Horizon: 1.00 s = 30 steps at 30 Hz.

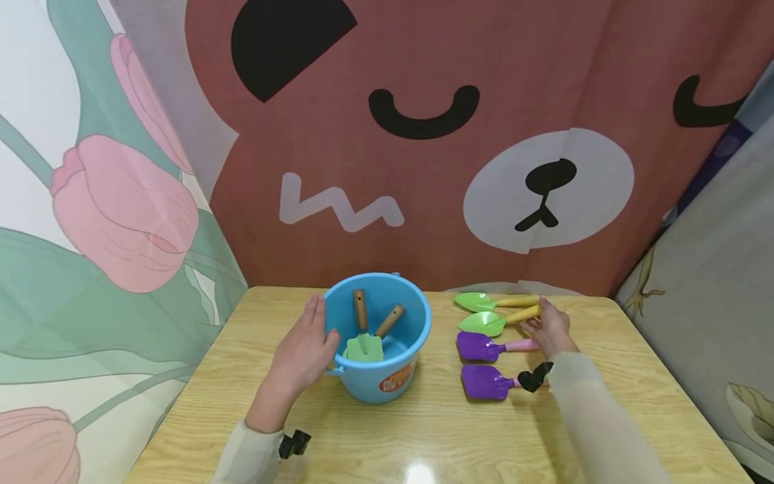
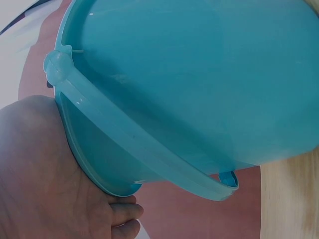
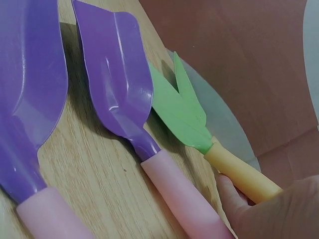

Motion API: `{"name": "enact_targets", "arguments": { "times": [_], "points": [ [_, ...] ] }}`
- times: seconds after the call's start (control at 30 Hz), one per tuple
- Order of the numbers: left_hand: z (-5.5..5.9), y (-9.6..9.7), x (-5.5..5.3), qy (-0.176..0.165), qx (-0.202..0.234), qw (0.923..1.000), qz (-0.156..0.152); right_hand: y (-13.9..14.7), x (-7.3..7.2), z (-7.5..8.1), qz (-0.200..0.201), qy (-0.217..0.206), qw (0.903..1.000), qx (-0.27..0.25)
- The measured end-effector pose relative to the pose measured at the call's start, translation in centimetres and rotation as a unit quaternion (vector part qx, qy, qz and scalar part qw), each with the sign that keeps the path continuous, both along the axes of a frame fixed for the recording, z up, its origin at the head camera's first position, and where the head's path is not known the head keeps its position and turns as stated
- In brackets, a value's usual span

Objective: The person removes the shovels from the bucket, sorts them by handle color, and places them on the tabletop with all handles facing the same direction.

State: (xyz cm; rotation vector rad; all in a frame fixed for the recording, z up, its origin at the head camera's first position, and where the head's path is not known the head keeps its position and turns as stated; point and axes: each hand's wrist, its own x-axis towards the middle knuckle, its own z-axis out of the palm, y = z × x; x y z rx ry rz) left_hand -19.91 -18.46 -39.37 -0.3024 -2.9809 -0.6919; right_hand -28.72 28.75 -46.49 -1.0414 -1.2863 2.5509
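Observation:
A light blue bucket (image 1: 370, 386) stands upright on the table, its handle hanging down outside. My left hand (image 1: 305, 349) rests against its left rim with straight fingers. Inside lie a pale green shovel (image 1: 365, 349) with a brown handle and another tool's brown handle (image 1: 390, 320); that one's head is hidden. To the right, my right hand (image 1: 553, 329) pinches the yellow handle end of a green trowel (image 1: 484, 324). A second green trowel (image 1: 474, 302) lies just behind it. Nearer me are two purple shovels (image 3: 117, 74) with pink handles, under and beside my right hand.
The wooden table (image 1: 423, 430) ends at a brown cloth backdrop (image 1: 423, 222) printed with a bear face. Patterned cloths hang at the left (image 1: 121, 215) and right (image 1: 713, 289) sides. Dark clips show on both sleeves.

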Motion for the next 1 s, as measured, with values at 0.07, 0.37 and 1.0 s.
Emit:
{"name": "enact_targets", "arguments": {
  "times": [0.07,0.37,1.0],
  "points": [
    [0.0,0.0,0.0,0.000,0.000,1.0000,-0.001,0.0,0.0,0.1,-0.001,-0.001,1.0000,-0.001],
    [0.0,-0.1,0.0,0.000,-0.002,1.0000,-0.001,0.1,-0.1,0.1,0.001,-0.011,0.9999,0.012],
    [0.0,-0.1,0.0,0.001,0.005,1.0000,0.002,1.1,0.0,0.2,0.015,-0.068,0.9945,0.078]
  ]
}}
